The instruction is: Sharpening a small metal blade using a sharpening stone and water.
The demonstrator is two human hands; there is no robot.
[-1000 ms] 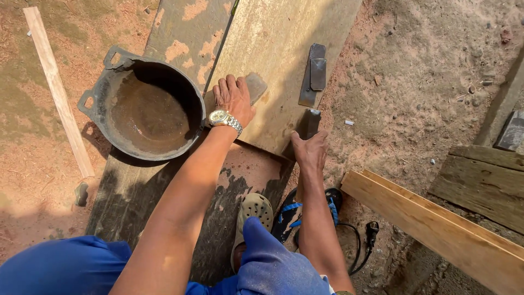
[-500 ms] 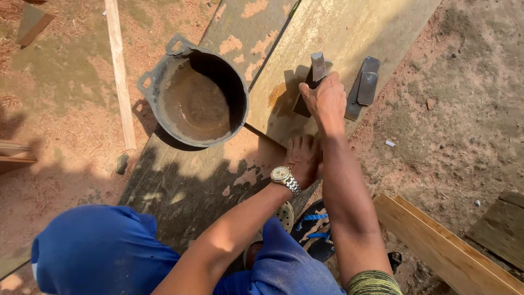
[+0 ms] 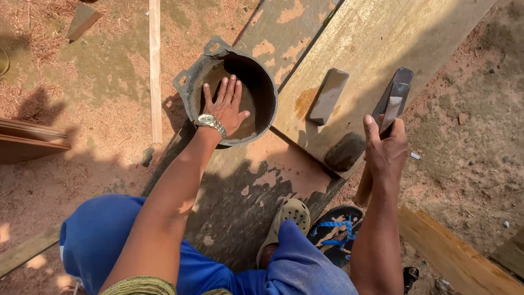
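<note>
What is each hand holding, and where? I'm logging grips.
The right hand grips a chisel where blade meets handle. The left hand reaches into the bucket, holding nothing.

1 head-worn view, steeply downward and close over plank (image 3: 382, 43), bucket (image 3: 188, 82) and sandy ground (image 3: 480, 136).

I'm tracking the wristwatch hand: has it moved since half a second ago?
Yes. The left hand has left the board near the grey stone and gone left, into the black pan.
</note>
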